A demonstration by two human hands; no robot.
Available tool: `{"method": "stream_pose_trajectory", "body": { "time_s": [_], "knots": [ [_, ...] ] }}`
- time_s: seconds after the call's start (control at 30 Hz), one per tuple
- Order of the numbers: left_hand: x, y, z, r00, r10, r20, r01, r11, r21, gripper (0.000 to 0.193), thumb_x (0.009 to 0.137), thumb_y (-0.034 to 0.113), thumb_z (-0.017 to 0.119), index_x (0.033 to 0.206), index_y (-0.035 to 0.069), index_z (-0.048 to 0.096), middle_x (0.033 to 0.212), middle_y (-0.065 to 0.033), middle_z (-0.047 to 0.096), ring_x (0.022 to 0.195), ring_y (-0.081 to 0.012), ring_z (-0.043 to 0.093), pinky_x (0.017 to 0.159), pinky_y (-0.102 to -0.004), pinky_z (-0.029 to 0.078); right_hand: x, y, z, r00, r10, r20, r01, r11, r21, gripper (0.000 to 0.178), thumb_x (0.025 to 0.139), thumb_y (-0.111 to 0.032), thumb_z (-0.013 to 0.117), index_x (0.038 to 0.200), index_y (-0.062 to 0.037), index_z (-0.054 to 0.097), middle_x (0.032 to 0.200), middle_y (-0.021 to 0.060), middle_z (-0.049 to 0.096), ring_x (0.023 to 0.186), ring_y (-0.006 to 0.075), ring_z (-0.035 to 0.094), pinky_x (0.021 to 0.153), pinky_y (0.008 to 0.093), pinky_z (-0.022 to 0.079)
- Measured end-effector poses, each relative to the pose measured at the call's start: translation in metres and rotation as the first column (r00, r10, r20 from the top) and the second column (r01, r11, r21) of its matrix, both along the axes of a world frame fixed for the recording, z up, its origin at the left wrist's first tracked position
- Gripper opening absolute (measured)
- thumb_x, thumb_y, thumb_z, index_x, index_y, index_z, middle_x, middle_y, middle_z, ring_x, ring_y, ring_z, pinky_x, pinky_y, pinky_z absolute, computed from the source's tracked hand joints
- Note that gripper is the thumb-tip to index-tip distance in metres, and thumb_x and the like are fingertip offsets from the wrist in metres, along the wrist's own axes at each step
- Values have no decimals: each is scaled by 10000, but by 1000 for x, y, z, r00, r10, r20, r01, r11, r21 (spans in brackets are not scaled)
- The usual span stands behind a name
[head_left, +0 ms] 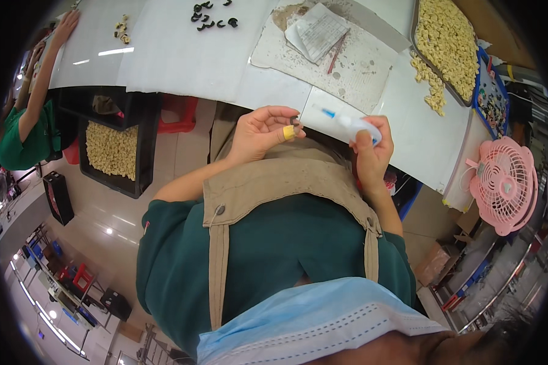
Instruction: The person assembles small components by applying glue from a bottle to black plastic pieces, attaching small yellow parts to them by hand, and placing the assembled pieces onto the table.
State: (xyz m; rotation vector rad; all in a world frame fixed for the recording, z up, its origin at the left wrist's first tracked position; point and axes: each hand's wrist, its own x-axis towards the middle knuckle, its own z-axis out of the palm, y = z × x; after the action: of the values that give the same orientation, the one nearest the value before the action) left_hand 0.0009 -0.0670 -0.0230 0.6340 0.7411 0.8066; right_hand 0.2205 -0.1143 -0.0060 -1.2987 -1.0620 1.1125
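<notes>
Centre frame: left hand [263,131] raised w/ fingers curled together, pinching a small dark part [294,120] at the fingertips; a yellow band [288,132] wraps one finger. Right hand [371,152], just right of centre, is clamped round a white squeeze bottle [354,125] w/ blue nozzle, tip aimed left toward the dark part, close but can't tell if touching.

Both hands sit at the near edge of a white table [182,61] across the top of frame.

- Top centre: stained sheet of paper [347,67] w/ a lined note pad [318,31] and a reddish pencil on it.
- Top centre-left: cluster of black parts [212,17]; further left, a few cream parts [122,29].
- Top right: grey tray [447,42] heaped w/ cream ring-shaped parts, some spilled onto the table beside it.
- Right of that: blue tray [492,97] of mixed small bits.
- Right edge: pink fan [504,184].
- Left, under the table: black bin [112,155] of cream parts.
- Upper left: another person's arm [42,79], green sleeve, hand on the table.
</notes>
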Motion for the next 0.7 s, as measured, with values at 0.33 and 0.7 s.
{"method": "stream_pose_trajectory", "body": {
  "time_s": [0.33, 0.7],
  "knots": [
    [0, -9, 2, 999, -43, 3, 43, 999, 5, 293, 806, -40, 595, 1090, -54, 525, 977, -122, 601, 903, -189, 622, 819, -275, 500, -16, -15, 6, 834, -230, 502, -31, 889, 457, 223, 651, -108, 739, 770, -29, 568, 575, 56, 535, 426, 140, 473, 411, 230, 376],
    [1, -12, 4, 997, -76, -28, 76, 997, 10, 287, 810, -49, 582, 1091, -47, 524, 971, -117, 601, 906, -170, 619, 806, -262, 502, -27, -12, 13, 813, -206, 545, -74, 892, 446, 209, 624, -91, 743, 721, -45, 564, 529, 52, 514, 405, 161, 472, 385, 251, 365]
  ]
}}
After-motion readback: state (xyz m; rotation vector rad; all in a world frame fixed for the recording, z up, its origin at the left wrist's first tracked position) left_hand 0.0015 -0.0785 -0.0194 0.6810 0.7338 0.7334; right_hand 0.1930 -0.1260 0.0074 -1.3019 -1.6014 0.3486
